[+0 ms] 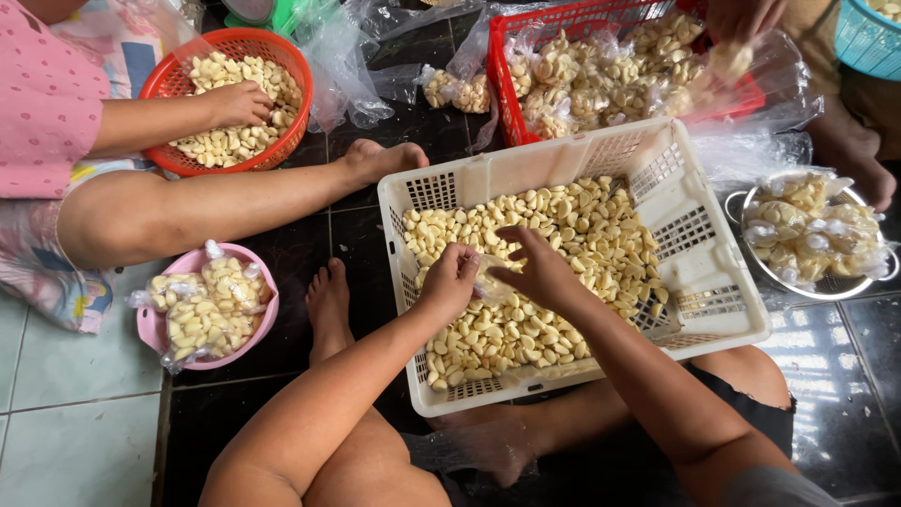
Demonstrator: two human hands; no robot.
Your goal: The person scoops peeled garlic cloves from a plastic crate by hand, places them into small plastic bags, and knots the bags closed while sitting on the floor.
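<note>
Left hand point(452, 275) pinches the small clear bag point(491, 287) at its mouth, grip closed, directly above the peeled garlic point(563, 225) in the white crate point(699, 272); right hand point(542, 272), fingers loosely curled, touches the bag's mouth

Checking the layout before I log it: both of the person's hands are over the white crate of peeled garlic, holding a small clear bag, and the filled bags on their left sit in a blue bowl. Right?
Not quite. The head view shows the filled bags in a pink bowl, not blue. The rest holds: left hand and right hand hold a small clear bag over the white crate of peeled garlic.
</note>
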